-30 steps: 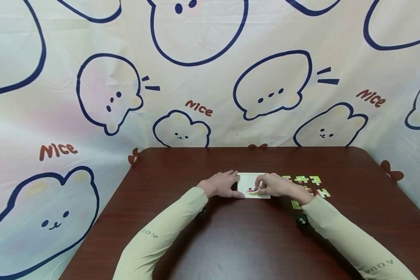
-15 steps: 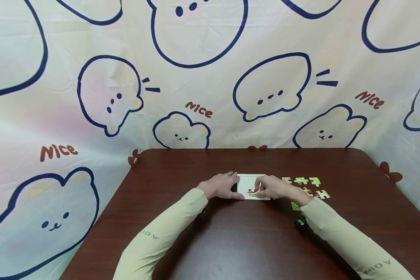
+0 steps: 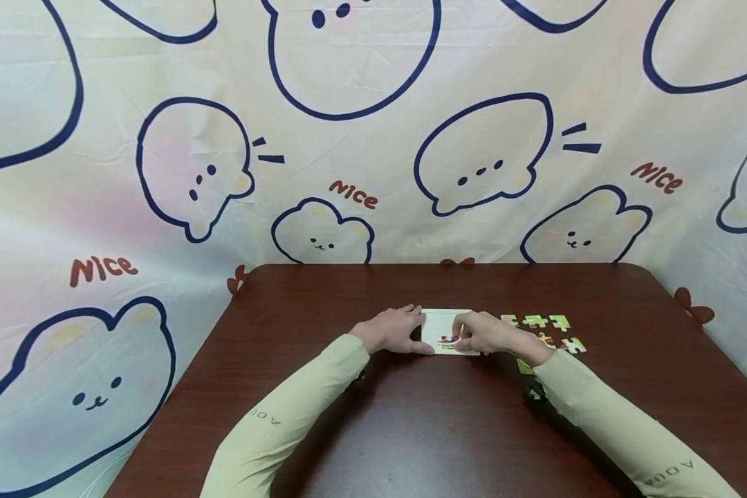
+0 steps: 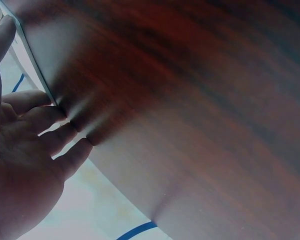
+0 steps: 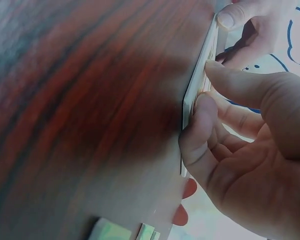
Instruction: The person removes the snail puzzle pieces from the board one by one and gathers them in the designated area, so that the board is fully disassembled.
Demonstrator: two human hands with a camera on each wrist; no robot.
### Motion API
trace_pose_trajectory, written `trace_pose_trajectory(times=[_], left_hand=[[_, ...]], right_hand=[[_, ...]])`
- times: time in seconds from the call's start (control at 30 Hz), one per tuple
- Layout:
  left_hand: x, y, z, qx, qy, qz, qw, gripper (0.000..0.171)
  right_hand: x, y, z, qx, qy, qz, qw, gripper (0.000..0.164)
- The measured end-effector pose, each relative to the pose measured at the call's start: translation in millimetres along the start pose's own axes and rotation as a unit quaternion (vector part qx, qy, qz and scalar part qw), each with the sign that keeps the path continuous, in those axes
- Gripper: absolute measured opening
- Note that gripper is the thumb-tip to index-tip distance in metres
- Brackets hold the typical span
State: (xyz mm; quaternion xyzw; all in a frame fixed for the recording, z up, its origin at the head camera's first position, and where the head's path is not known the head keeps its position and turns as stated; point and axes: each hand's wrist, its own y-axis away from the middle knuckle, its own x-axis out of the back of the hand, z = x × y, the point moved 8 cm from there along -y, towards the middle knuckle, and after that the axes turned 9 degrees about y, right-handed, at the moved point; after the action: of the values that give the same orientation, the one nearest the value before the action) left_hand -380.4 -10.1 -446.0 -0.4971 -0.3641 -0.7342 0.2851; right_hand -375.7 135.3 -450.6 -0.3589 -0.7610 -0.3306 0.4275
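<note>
A white puzzle board (image 3: 438,321) lies flat on the table in the head view, with colourful puzzle pieces (image 3: 447,342) at its near side. My left hand (image 3: 395,330) rests at the board's left edge, thumb by the near corner. In the left wrist view, the fingertips of the left hand (image 4: 35,150) touch the table along that edge. Over the right part of the board, my right hand (image 3: 487,330) has its fingers curled and pinches a puzzle piece, mostly hidden by the fingers. Thumb and forefinger of the right hand (image 5: 255,120) meet low at the board in the right wrist view.
Several loose green puzzle pieces (image 3: 559,322) lie right of the board, some partly hidden under the right forearm. The dark brown wooden table (image 3: 373,429) reaches a patterned cloth backdrop (image 3: 398,159). Each wrist wears a dark device (image 3: 535,393), clearest under the right one.
Both hands stay almost where they were on the board. Only a slight shift of the head view shows.
</note>
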Motion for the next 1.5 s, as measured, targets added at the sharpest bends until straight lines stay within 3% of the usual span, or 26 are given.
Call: trace_pose_trajectory(times=[0.97,1.23,1.5], left_hand=[[2.0,-2.3,-0.7,-0.005,-0.014,0.006,0.9999,0.089],[-0.2,-3.0,-0.9,-0.005,-0.006,0.0,1.0,0.089],[-1.1,-2.2,-1.1,-0.005,-0.006,0.001,1.0,0.089]], right_hand=[[2.6,-1.2,-3.6,-0.012,-0.001,-0.019,1.0,0.012],[1.2,-1.1,-3.6,0.029,-0.005,-0.012,1.0,0.009],[4.6,-1.7,-4.7,0.036,0.011,0.007,0.999,0.011]])
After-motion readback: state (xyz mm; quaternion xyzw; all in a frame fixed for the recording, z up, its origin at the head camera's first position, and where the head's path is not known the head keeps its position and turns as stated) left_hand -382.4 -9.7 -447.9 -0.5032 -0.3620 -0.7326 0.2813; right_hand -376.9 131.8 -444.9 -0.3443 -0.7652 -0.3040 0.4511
